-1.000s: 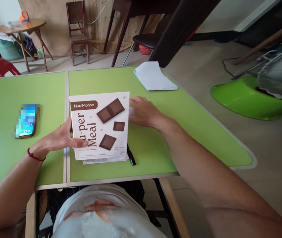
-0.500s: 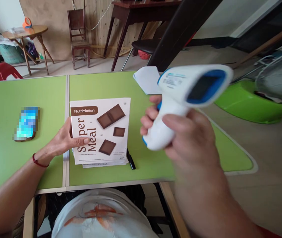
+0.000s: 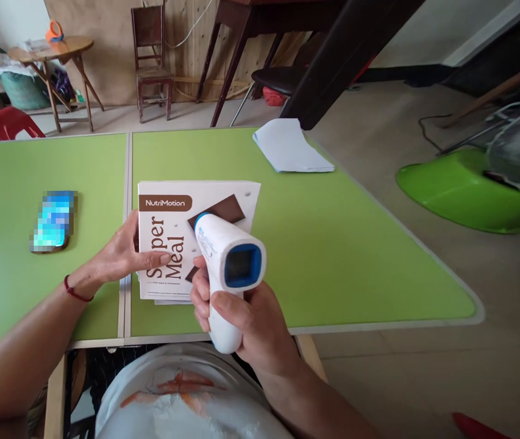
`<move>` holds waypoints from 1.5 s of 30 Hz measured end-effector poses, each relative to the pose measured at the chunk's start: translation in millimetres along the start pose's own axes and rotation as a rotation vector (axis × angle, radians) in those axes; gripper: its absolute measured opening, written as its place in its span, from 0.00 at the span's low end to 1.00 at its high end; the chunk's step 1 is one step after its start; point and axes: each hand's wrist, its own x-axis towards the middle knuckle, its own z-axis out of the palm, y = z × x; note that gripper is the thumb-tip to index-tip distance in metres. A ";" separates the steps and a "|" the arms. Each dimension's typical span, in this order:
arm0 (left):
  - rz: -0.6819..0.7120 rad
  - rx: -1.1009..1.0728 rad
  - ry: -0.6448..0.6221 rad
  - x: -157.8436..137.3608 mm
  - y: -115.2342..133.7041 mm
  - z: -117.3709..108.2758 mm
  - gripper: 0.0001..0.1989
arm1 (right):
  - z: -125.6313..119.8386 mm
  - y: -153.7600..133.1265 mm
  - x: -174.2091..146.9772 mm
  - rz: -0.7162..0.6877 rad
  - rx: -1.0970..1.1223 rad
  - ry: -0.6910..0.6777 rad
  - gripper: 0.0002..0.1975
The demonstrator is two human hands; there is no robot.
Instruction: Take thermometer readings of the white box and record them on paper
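My left hand (image 3: 138, 253) grips the left edge of a white box (image 3: 166, 194) marked "NutriMotion Super Meal", its thumb lying across the front. Brown chocolate-like pieces are printed on the box, and a little paper shows beneath its lower edge. Closed round the handle of a white and blue infrared thermometer (image 3: 223, 250), my right hand (image 3: 250, 323) is just in front of the box. The thermometer's nose points away from me at the box, and its dark screen faces me. It hides the box's lower right part.
A phone (image 3: 53, 221) with a lit, blurred screen lies left on the green table (image 3: 351, 256). White papers (image 3: 289, 146) rest near its far edge. Beyond stand a dark post (image 3: 346, 55), a small wooden chair (image 3: 152, 67) and a round table (image 3: 58, 52). A green plastic seat (image 3: 461, 192) is at right.
My right hand has brought the thermometer left and down, from the right side to in front of the box, and turned its nose toward it. My left hand still holds the box.
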 end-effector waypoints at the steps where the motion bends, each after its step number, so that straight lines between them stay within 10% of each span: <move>1: 0.007 -0.004 -0.008 -0.2 0.5 0.1 0.34 | 0.9 1.3 0.2 0.000 0.004 0.007 0.18; 45: -0.011 0.027 -0.050 1.1 7.4 -2.9 0.34 | 9.8 11.9 4.4 -0.089 0.023 -0.011 0.17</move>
